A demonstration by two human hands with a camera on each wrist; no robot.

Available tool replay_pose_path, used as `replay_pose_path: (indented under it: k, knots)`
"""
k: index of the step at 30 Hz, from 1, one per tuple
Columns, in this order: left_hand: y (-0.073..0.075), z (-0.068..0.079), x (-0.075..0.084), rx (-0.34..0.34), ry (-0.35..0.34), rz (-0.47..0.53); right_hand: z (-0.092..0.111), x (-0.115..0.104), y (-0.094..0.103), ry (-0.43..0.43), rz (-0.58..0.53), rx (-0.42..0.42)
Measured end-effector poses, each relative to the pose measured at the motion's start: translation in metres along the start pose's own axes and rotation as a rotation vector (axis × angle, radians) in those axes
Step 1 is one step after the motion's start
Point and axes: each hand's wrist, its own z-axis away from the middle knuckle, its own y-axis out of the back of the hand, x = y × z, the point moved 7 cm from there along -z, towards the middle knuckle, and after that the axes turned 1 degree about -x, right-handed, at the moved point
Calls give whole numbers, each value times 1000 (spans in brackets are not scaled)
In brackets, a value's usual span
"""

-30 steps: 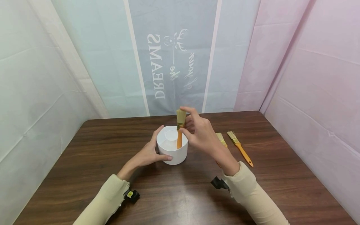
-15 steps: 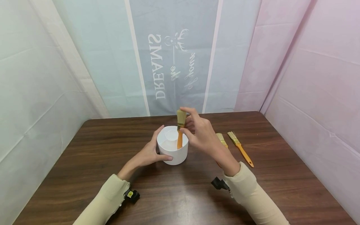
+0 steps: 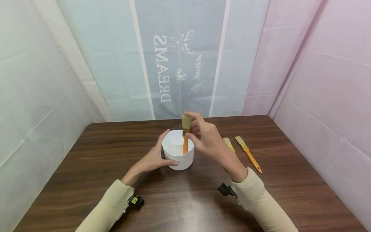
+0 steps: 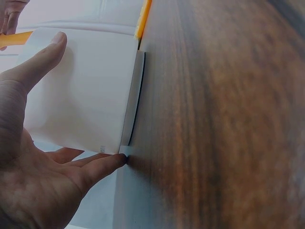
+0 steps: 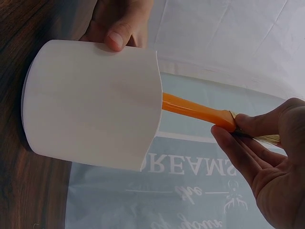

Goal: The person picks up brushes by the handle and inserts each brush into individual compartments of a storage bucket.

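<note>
A white round holder (image 3: 181,162) with inner compartments stands on the table, gripped from its left side by my left hand (image 3: 152,158). The thumb lies across its front wall in the left wrist view. My right hand (image 3: 209,138) pinches a paintbrush (image 3: 185,145) near its metal band. The brush is upright, bristles up, and its orange handle (image 5: 193,109) reaches down past the holder's rim. The handle's lower end is hidden inside the holder.
Two more paintbrushes lie on the brown wooden table (image 3: 95,170) at the right. One brush (image 3: 251,157) is fully visible; the other brush (image 3: 229,144) is partly covered by my right forearm. A printed cloth (image 3: 191,64) hangs behind the table.
Hardly anything differs. My right index finger and the brush's bristle end have shifted very slightly; the left hand still grips the holder in the same place.
</note>
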Motion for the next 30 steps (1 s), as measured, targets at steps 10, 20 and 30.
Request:
replay_pose_path:
  k: [10,20,30]
  knots:
    - [-1,1,-1,0,5,-2,1,0,-1,-4,-4,-7]
    - [-2,-1,1,2,-8,-5,2,2,1,-18,-3,-10]
    - [0,0,0,8,-3,-9,0,0,-1,4,-8,-13]
